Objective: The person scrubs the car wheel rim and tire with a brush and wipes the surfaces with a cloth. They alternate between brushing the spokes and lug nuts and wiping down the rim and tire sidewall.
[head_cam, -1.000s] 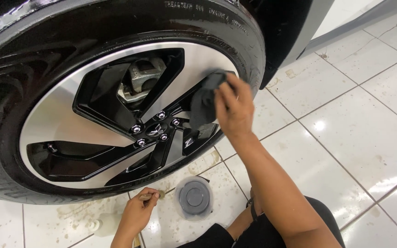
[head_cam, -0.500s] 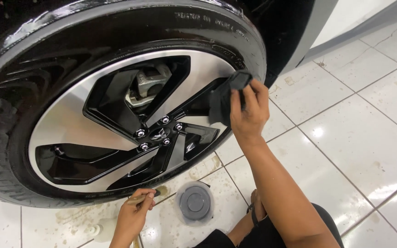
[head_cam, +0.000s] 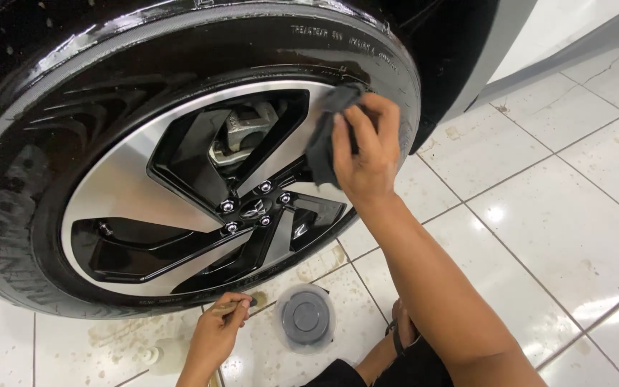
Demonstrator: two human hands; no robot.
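A car wheel fills the upper left: a wet black tyre (head_cam: 51,150) around a silver and black alloy rim (head_cam: 130,179) with several lug nuts at its hub (head_cam: 256,209). My right hand (head_cam: 368,150) presses a dark cloth (head_cam: 327,136) against the rim's upper right edge. My left hand (head_cam: 216,333) is low, under the tyre, with its fingers closed on a small brown-handled tool (head_cam: 232,307) whose tip touches the floor.
A small round grey tub (head_cam: 305,317) stands on the white tiled floor (head_cam: 553,208) between my arms. The tiles under the wheel are smeared with dirt. My foot in a sandal (head_cam: 401,331) is beside the tub. Dark bodywork (head_cam: 460,57) rises behind the tyre.
My right hand has slid the cloth upward along the rim's right side to its upper edge. The left hand has stayed low by the floor.
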